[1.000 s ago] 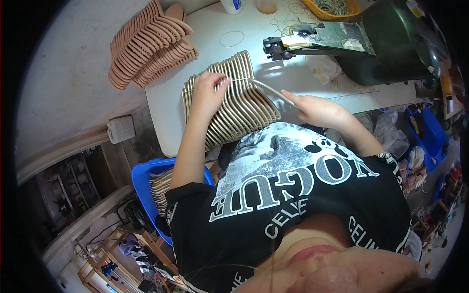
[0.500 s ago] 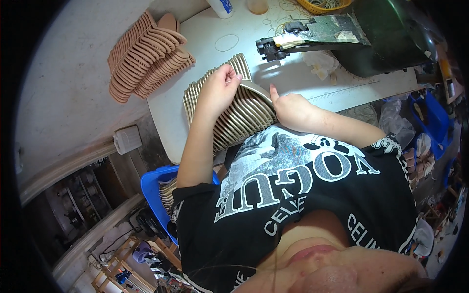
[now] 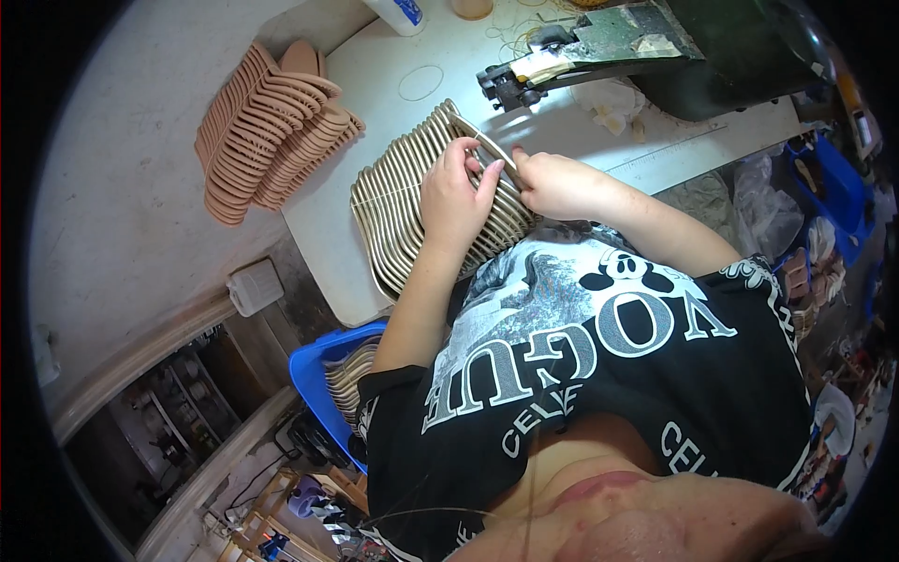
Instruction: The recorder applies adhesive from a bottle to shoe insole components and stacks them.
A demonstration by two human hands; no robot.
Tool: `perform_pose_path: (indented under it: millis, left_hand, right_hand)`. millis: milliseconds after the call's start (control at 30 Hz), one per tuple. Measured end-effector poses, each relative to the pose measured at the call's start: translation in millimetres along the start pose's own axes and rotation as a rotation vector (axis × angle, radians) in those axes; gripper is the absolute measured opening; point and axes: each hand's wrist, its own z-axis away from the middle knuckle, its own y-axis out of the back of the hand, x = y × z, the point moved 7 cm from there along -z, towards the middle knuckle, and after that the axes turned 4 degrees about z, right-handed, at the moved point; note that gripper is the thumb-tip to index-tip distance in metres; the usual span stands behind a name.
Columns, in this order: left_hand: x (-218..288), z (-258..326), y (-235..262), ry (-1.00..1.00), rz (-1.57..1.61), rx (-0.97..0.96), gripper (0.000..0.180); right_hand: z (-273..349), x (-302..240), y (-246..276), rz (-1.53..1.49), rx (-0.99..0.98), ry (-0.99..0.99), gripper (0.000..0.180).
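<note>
Cream insole [image 3: 494, 150] lifted off the fanned cream insole stack [image 3: 412, 201] on the white worktable [image 3: 328, 244], pinched at its near end between both hands. Left hand [image 3: 456, 192] curled over the stack top, fingers gripping the insole edge. Right hand [image 3: 559, 183] just beside it, clenched on the same piece, forearm angled in from the right. Sewing machine [image 3: 674, 47] behind the stack; tan insole pile [image 3: 272, 126] left of it.
</note>
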Motion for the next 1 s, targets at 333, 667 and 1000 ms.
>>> perform_pose_path:
  millis: [333, 667, 1000]
  left_hand:
    - [-26.1, -9.4, -8.6, 0.104, -0.160, -0.046, 0.024]
    - [-18.0, -15.2, -24.9, 0.196, -0.443, -0.074, 0.028]
    - [-19.1, -13.1, -25.9, 0.148, -0.380, -0.028, 0.013]
  right_hand:
    - [9.9, -16.5, 3.9, 0.092, 0.128, -0.053, 0.061]
    - [14.4, -21.8, 2.3, 0.070, 0.032, -0.099, 0.064]
    - [-30.4, 8.7, -16.8, -0.145, 0.197, -0.091, 0.051]
